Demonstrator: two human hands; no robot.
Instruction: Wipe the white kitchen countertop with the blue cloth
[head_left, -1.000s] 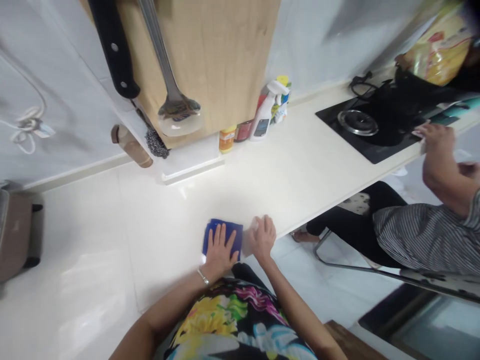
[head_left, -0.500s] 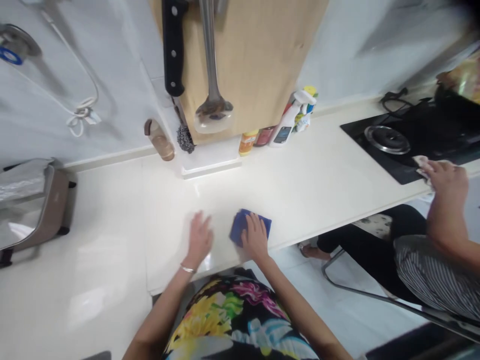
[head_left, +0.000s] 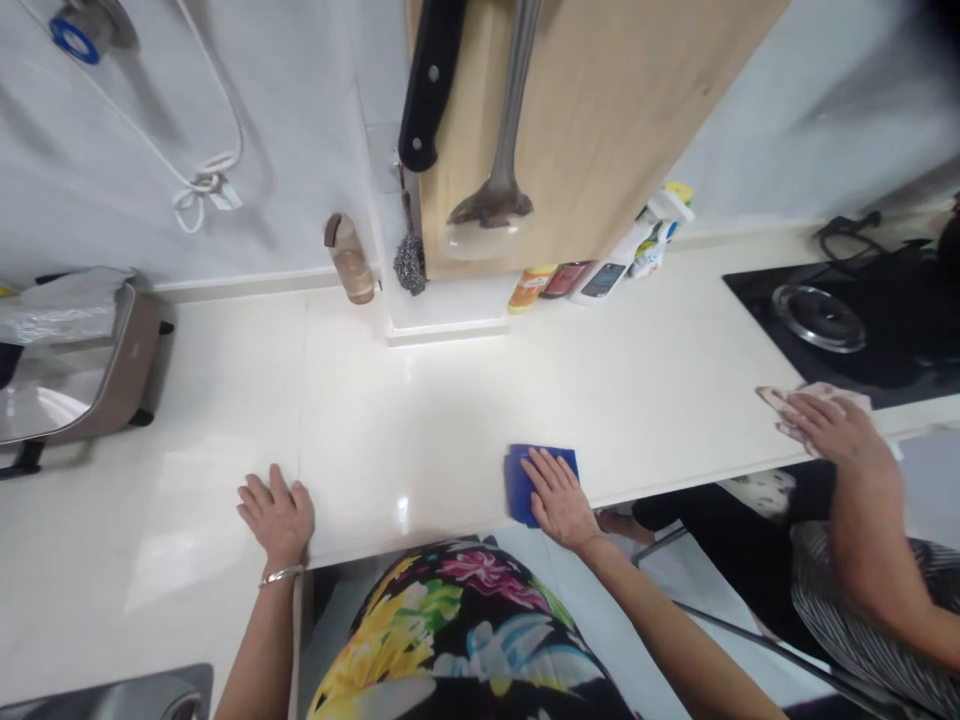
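One blue cloth (head_left: 519, 490) lies at the surface's (head_left: 442, 400) near edge under the flat, open right hand (head_left: 562, 505); left hand (head_left: 280, 515) rests open, fingers spread, farther left.

At nine o'clock sits a brown pan (head_left: 126, 372); at ten, a brownish bottle (head_left: 351, 264); at twelve, a hanging metal ladle (head_left: 502, 175); at two, a white spray bottle (head_left: 606, 276); at three, a black cooktop (head_left: 900, 355).

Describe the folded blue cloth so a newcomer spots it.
Find the long white countertop. At its near edge, the wearer's right hand rests on the folded blue cloth. Solid blue sets it apart from the pale, crumpled cloth under the co-worker's hand.
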